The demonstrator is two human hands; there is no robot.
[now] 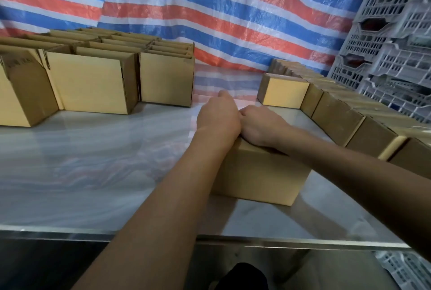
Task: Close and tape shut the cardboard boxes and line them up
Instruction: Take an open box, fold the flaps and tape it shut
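A glossy, pale stone-look worktop (93,150) stretches wide from its metal front edge to a striped plastic tarp (233,10). At its middle stands a smooth brown cardboard box (256,173) under both hands. The left hand (218,117) lies over the box's far edge (fingers hidden, grip unclear). The right hand (261,124) has its fingers curled under; whether they hold anything cannot be told. Open-flapped cardboard boxes (93,80) crowd the back left, and tape-shiny closed boxes (338,115) line the right edge.
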